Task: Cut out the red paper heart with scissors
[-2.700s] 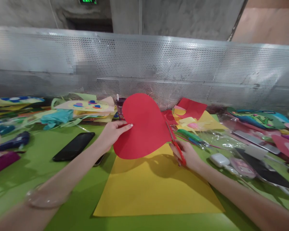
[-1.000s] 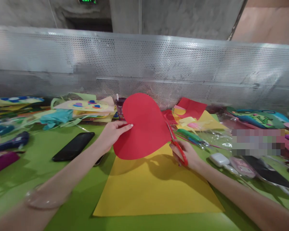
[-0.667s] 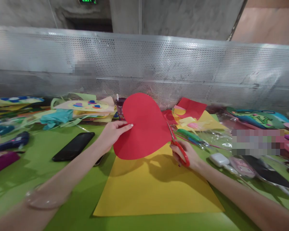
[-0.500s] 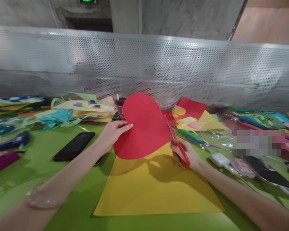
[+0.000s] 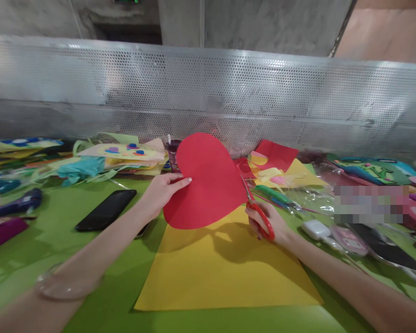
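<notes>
A large red paper heart (image 5: 208,180) is held up in the middle, its point turned to the right. My left hand (image 5: 164,192) pinches it at the notch between the lobes, thumb in front. My right hand (image 5: 268,222) is closed round the red handles of a pair of scissors (image 5: 261,219). Their blades point up and lie along the heart's right edge; I cannot tell whether they touch the paper. Beneath the heart a yellow paper sheet (image 5: 229,277) lies flat on the green table (image 5: 100,273), shaded by the hands and heart.
Left of the heart lies a black phone (image 5: 107,210). Red paper scraps (image 5: 275,155) and pens (image 5: 273,194) are behind my right hand. Further right are a white earphone case (image 5: 316,229) and another phone (image 5: 388,249). A perforated metal panel (image 5: 208,88) stands behind the table.
Almost nothing differs. My right hand with the scissors has shifted very slightly to the right; the heart and my left hand stay in place.
</notes>
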Demonstrator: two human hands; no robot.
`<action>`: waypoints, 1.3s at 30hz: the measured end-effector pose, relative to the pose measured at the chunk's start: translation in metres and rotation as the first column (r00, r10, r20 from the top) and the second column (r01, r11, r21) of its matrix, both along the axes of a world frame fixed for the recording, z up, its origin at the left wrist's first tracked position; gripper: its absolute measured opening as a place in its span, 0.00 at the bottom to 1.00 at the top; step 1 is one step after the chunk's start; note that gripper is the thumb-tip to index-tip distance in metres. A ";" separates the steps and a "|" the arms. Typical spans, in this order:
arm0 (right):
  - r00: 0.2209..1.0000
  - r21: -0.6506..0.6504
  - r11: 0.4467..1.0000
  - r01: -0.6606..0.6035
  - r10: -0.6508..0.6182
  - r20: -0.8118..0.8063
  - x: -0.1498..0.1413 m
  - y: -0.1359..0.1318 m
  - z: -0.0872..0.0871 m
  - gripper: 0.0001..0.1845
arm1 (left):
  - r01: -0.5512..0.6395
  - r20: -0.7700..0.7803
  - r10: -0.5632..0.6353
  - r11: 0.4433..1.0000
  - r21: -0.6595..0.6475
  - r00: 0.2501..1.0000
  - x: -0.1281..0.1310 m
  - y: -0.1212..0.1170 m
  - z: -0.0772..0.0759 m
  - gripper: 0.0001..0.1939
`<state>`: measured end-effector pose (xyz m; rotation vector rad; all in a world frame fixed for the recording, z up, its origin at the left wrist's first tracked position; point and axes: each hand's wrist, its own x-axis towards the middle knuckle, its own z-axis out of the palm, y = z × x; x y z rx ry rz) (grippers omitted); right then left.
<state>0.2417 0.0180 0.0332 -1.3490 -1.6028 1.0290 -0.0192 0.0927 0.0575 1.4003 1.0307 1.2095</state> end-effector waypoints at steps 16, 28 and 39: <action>0.999 -0.007 0.999 0.031 -0.031 0.027 0.001 0.001 0.000 0.20 | 0.022 0.020 -0.022 1.000 -0.006 1.000 0.001 -0.002 0.002 0.19; 0.999 0.030 0.999 0.028 -0.029 0.042 0.004 0.005 -0.005 0.21 | 0.025 0.029 -0.025 1.000 0.004 0.999 0.000 0.000 0.000 0.21; 0.999 0.044 0.998 0.048 -0.048 -0.005 0.005 0.007 -0.005 0.21 | 0.023 0.026 -0.023 1.000 0.007 0.999 0.000 0.000 0.001 0.20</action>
